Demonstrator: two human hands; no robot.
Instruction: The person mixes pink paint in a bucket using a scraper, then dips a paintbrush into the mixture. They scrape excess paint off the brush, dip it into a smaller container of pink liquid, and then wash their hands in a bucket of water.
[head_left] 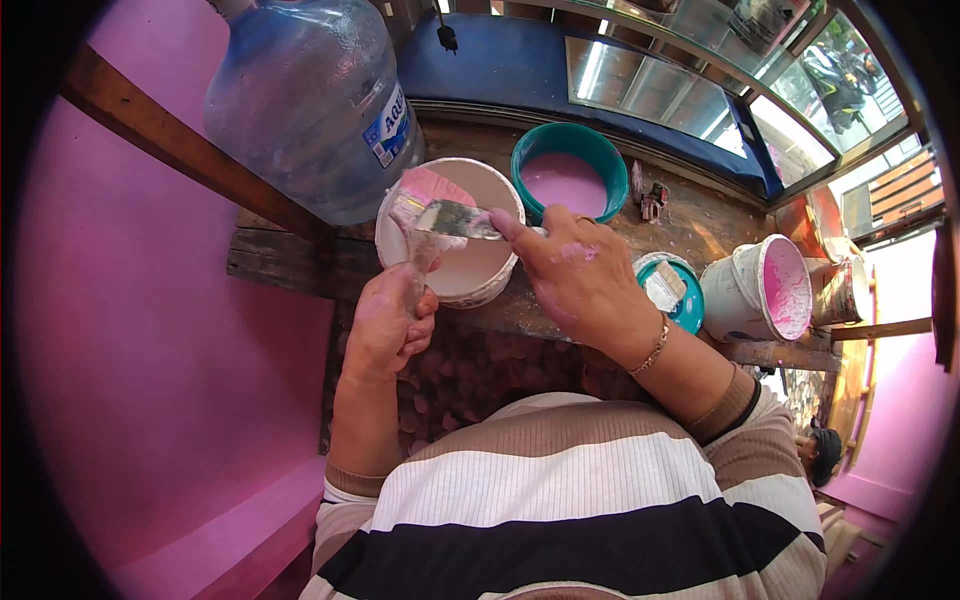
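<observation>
Left hand (385, 318): fist curled round the handle of the paintbrush (415, 212), bristles up. Right hand (590, 270): thumb and fingers pinching the scraper (458, 219) near its handle. Blade lies across the brush, around the base of the bristles; can't tell how hard it presses, if at all.

Risks, my read: blade could slip off toward the left knuckles if the brush twists or the paint makes the grip slick. A hard stroke could flick drips past the rim. White bucket (480, 292) stands close to the bench's (275, 262) near edge, so a forearm knock might tip it.

Brush: held over the white bucket's mouth, tilted a bit; wide head, pink-coated bristles, pale smears down ferrule and handle. Scraper blade grey, smeared too.

Just beyond the bucket, to the right: teal tub (520, 170) of pink paint (562, 185); an elbow-out swing might catch it. Big water bottle (305, 100) behind left.
</observation>
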